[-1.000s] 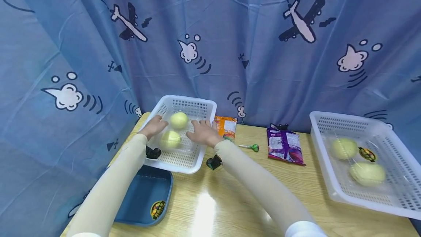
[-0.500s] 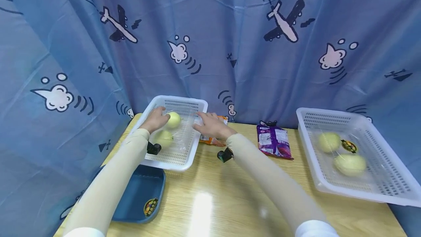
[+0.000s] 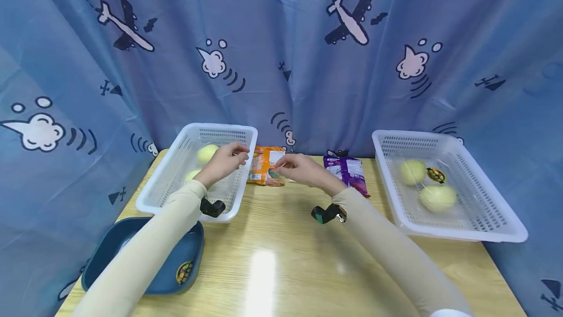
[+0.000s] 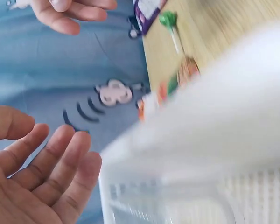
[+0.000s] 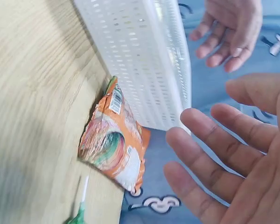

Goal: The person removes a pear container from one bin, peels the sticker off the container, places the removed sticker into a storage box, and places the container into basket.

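My left hand [image 3: 223, 163] hovers over the right side of the left white basket [image 3: 211, 125], its fingers relaxed and holding nothing. My right hand [image 3: 303, 169] is in the air just right of an orange snack bag [image 3: 264, 163], also holding nothing. In the right wrist view its fingers [image 5: 196, 140] are spread and slightly bent. The bag lies on the table against the basket's perforated wall. Inside that basket are pale yellow-green round things [image 3: 206, 153], partly hidden by my left hand and arm. A green lollipop [image 4: 169, 19] lies near the bag.
A purple snack bag [image 3: 352, 173] lies at the back by the curtain [image 3: 308, 87]. The right white basket [image 3: 409, 134] holds two pale yellow round things [image 3: 438, 197] under clear plastic. A dark blue tray [image 3: 193, 243] stands front left, partly under my left arm.
Both hands have lifted away from the left basket's contents and moved right, the right hand to beside the orange bag. The head view has turned right.
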Available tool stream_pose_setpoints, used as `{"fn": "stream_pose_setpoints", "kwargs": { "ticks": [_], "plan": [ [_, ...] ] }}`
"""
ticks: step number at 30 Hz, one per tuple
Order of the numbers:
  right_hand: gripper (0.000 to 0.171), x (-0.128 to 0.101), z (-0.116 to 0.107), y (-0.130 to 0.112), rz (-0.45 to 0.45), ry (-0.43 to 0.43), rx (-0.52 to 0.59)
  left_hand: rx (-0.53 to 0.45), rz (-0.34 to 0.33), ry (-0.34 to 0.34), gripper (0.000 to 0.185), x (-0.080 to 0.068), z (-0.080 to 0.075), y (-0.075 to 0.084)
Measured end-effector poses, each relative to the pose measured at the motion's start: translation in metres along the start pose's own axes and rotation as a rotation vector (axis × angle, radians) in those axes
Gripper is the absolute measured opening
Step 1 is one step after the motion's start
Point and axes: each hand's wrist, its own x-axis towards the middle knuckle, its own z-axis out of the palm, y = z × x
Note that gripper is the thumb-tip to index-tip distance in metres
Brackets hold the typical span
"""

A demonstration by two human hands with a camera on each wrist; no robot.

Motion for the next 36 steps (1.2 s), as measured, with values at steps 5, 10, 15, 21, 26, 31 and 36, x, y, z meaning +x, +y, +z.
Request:
{"fn": "stream_pose_setpoints", "kwargs": {
  "ticks": [5,10,15,21,26,31,36],
  "plan": [
    [0.031,-0.024,-0.008,0.011,0.002,0.035,0.127,-0.102,0.008,-0.055,0.032,0.001,0.016,0.014],
    [0.033,-0.039,-0.015,0.011,-0.03,0.05,0.156,-0.118,0.028,-0.087,0.03,0.001,0.027,0.028],
    [0.031,-0.063,-0.024,0.014,-0.046,0.096,0.167,-0.246,0.082,-0.098,0.028,-0.003,0.045,0.045],
    [0.03,-0.094,-0.031,0.032,-0.044,0.131,0.205,-0.36,0.108,-0.157,0.028,-0.015,0.073,0.06],
    [0.026,-0.116,-0.037,0.052,-0.063,0.174,0.137,-0.389,0.103,-0.255,0.034,-0.016,0.094,0.062],
    [0.029,-0.142,-0.05,0.07,-0.012,0.215,0.088,-0.442,0.043,-0.289,0.041,-0.013,0.118,0.066],
    [0.039,-0.176,-0.078,0.086,0.087,0.283,0.044,-0.529,0.033,-0.351,0.058,-0.005,0.145,0.08]
  ]
}}
